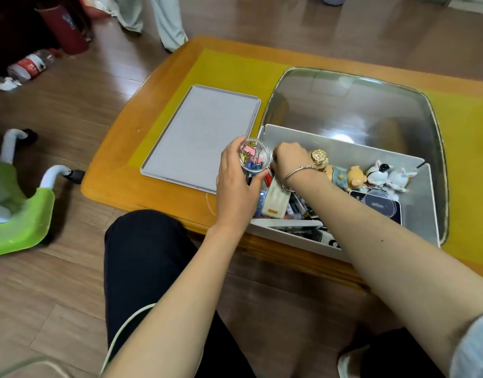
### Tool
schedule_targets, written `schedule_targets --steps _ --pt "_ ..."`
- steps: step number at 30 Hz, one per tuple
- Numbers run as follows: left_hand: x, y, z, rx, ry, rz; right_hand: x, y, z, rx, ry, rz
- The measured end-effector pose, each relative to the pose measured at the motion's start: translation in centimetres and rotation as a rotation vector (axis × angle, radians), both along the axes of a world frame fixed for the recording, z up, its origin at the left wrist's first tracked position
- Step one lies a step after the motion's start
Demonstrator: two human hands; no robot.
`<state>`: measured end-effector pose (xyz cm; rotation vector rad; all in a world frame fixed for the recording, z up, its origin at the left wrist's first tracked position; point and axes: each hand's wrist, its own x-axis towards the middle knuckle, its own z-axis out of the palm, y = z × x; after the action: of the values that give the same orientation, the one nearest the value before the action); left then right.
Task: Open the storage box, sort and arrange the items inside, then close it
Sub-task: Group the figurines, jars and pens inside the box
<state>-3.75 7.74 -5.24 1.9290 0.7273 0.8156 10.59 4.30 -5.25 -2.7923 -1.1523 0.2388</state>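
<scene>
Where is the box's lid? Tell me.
In the head view the grey lid lies flat on the table, left of the storage box, beside the left hand.

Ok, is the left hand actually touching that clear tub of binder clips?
Touching. The head view shows the left hand wrapped around the clear tub of binder clips, thumb and fingers curled against its sides, holding it up at the storage box's left corner.

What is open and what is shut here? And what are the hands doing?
Box: open, full of things.
Lid: off, flat on the table beside the box.
Clip jar: held up at the box's corner, clips inside.
Left hand: grips the jar.
Right hand: fingers curled at the jar's edge.
Bottle: lying on the floor.
</scene>
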Motion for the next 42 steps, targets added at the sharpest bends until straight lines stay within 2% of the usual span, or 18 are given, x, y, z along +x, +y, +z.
schedule_targets --steps 7,11,18,21,30,33,38,42 --pt "0.1 0.1 -0.3 0.029 0.024 -0.005 -0.1 -0.9 -0.1 0.056 -0.045 0.025" --pt "0.1 0.1 -0.3 0.028 0.045 -0.008 0.0 -2.7 0.3 0.232 -0.078 -0.001" --pt "0.0 0.0 -0.1 0.100 0.095 0.016 -0.1 -5.6 2.5 0.589 -0.001 0.018" --pt "0.0 -0.1 -0.1 0.188 0.133 0.050 -0.6 -7.0 3.1 0.753 0.027 -0.020" --pt "0.1 -0.8 0.6 0.433 0.234 0.028 -0.3 -11.8 4.4 1.004 0.084 -0.132" --pt "1.0 -2.2 1.1 0.377 0.194 -0.110 -0.2 -13.3 4.7 1.009 0.065 -0.151" --pt "2.9 -4.9 1.1 0.064 0.098 -0.304 -0.7 -14.9 4.3 0.980 0.104 -0.177" --pt "3.3 -6.1 0.0 0.022 0.109 -0.348 -1.2 -15.7 3.9 1.028 0.151 -0.210"
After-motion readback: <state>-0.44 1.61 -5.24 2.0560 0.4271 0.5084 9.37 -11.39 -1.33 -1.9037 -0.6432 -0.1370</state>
